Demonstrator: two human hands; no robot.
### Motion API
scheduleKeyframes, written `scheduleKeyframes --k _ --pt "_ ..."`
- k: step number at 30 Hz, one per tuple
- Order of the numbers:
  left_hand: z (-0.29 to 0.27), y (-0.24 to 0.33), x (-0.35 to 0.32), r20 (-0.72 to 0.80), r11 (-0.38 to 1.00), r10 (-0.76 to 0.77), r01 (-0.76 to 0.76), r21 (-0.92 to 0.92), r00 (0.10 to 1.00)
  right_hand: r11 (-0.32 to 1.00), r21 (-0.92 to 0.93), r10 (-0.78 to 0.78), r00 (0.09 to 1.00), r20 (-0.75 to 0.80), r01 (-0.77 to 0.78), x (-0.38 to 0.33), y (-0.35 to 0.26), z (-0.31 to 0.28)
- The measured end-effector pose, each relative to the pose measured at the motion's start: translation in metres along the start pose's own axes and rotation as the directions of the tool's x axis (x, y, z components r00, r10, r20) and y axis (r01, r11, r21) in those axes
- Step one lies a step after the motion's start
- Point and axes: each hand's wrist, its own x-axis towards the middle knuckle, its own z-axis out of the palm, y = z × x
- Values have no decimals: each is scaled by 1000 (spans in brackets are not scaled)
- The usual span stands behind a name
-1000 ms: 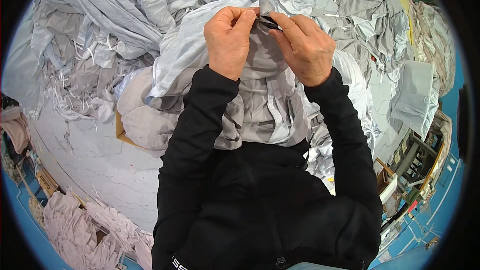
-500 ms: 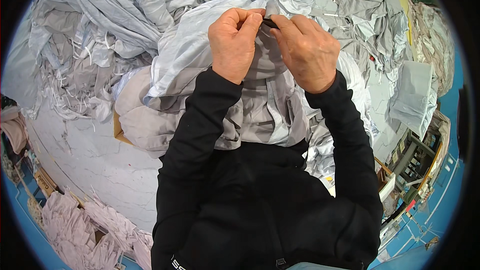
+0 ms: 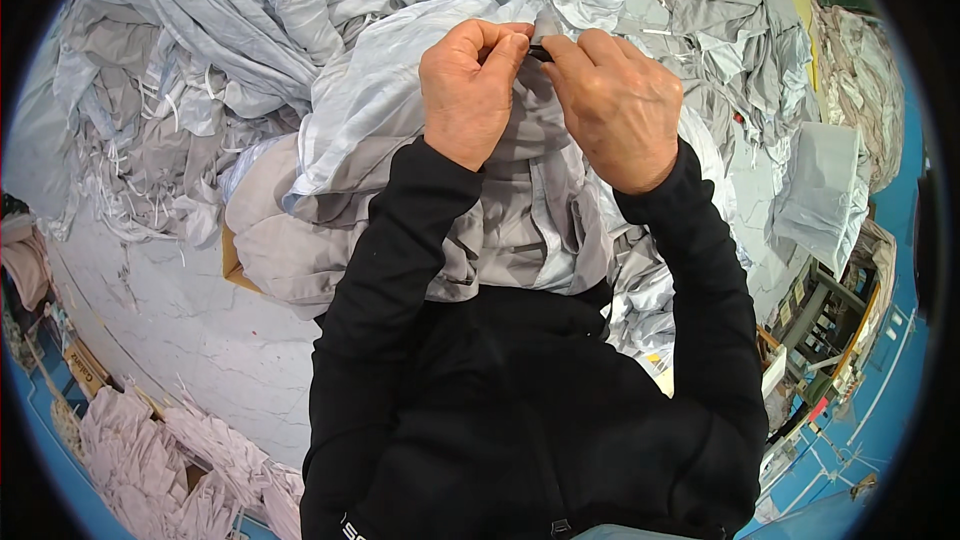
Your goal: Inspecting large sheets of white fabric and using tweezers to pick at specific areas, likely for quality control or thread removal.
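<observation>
A grey garment (image 3: 520, 220) hangs in front of my chest, its upper edge pinched between both hands. My left hand (image 3: 468, 90) grips the fabric with fingers curled. Close beside it, my right hand (image 3: 620, 105) pinches the same edge, and a small dark object (image 3: 540, 52) shows between the fingertips of the two hands; what it is I cannot tell. Both forearms wear black sleeves. A pale blue-grey garment (image 3: 370, 110) lies under and to the left of the held one.
A large heap of grey and pale blue clothing (image 3: 230, 50) covers the white table (image 3: 170, 320). A stack of pinkish pieces (image 3: 150, 450) lies at the lower left. A folded pale cloth (image 3: 825, 190) and shelving (image 3: 820, 320) stand on the right.
Both hands have shifted very slightly rightward and upward while staying pinched together on the garment's edge. The heap around them is unchanged.
</observation>
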Motion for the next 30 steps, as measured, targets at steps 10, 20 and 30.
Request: scheduleKeyframes --k 10,20,30 --pt "-21 11 -2 -66 994 9 -15 -104 998 978 177 119 991 -66 -106 -5 16 0" --pt "-262 90 -94 -493 831 252 75 552 833 -11 868 490 754 438 -496 -66 64 105" --pt "-510 -10 -213 -490 -169 188 520 837 851 -215 729 227 693 684 -650 -21 46 103"
